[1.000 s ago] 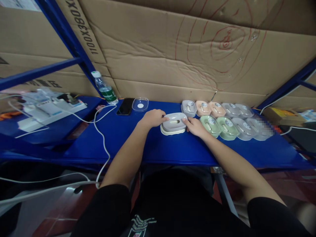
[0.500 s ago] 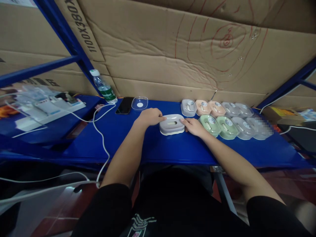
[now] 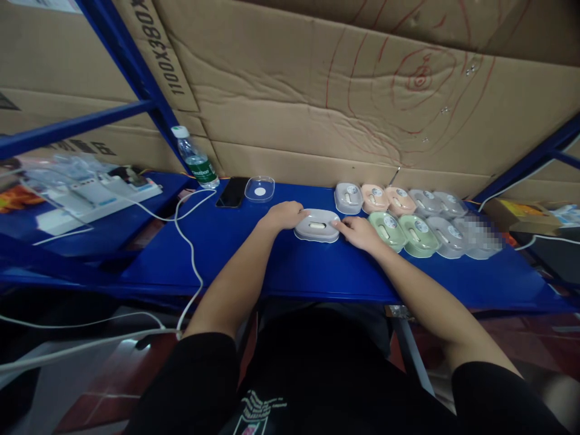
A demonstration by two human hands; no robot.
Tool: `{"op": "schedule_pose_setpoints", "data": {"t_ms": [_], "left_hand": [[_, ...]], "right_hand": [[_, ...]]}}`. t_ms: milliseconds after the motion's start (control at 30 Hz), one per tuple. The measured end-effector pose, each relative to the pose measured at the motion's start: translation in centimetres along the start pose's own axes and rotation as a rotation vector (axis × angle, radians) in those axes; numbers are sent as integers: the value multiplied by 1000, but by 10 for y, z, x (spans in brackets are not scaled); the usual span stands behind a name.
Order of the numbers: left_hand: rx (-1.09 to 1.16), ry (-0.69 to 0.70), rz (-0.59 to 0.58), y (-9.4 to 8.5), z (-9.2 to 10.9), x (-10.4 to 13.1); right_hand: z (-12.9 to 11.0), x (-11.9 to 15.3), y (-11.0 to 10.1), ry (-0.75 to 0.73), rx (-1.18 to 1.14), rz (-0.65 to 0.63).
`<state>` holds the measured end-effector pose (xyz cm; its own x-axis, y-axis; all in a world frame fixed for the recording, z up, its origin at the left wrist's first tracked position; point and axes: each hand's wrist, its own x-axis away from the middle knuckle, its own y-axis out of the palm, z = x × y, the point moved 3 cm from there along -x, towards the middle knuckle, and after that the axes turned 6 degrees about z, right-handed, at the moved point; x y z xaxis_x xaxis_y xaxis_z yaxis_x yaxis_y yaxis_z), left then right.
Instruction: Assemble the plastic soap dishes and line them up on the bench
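Observation:
A grey soap box (image 3: 316,233) with an oval slot in its top lies on the blue table in front of me. My left hand (image 3: 286,215) grips its left end, thumb on the top edge and fingers curled, partly hidden. At the right end, my right hand (image 3: 359,232) holds it the same way, with the thumb on top. The box has no clear cover on it. A clear plastic lid (image 3: 260,189) with a round white sticker lies behind my left hand.
Right of my hands stand two rows of covered boxes: green ones (image 3: 421,235), peach ones (image 3: 375,198) and several grey ones (image 3: 348,198). A black phone (image 3: 232,192), a water bottle (image 3: 199,166), a white cable (image 3: 193,254) and a power strip (image 3: 102,202) are at left. Cardboard (image 3: 272,78) walls the back.
The grey top of the soap box sits lower, and the box looks flatter. Both hands keep their hold on its ends. The view has shifted slightly.

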<state>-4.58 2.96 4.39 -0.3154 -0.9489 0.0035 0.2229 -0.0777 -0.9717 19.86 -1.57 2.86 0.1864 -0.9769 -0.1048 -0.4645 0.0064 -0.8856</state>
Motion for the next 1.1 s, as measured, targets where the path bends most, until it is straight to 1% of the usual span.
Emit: {"op": "schedule_pose_setpoints", "data": {"t_ms": [133,233,300,400,533,733,833,1033,1100], "left_hand": [[18,15,8,5,-1,-4],[33,21,15,6,-2,-5],[44,24,16,7,-1,-6],[59,26,27,8,0,-7],[68,30,50,8,1,-8],[22,3,33,10,-1,-9],[5,15,31,10,1,-8],[57,-5,49,7,2,-6],[56,-9,50,8,1,-6]], "right_hand": [[3,-2,2,0,50,6],[4,-2,5,-32,51,-26],[4,-3,5,-22,41,-40],[5,-3,5,0,28,-21],[6,-3,5,-7,2,29],[5,-3,6,-14,43,0],[5,-4,6,-18,22,26],[8,-4,5,-36,-34,129],[8,-3,4,-45,-13,132]]}}
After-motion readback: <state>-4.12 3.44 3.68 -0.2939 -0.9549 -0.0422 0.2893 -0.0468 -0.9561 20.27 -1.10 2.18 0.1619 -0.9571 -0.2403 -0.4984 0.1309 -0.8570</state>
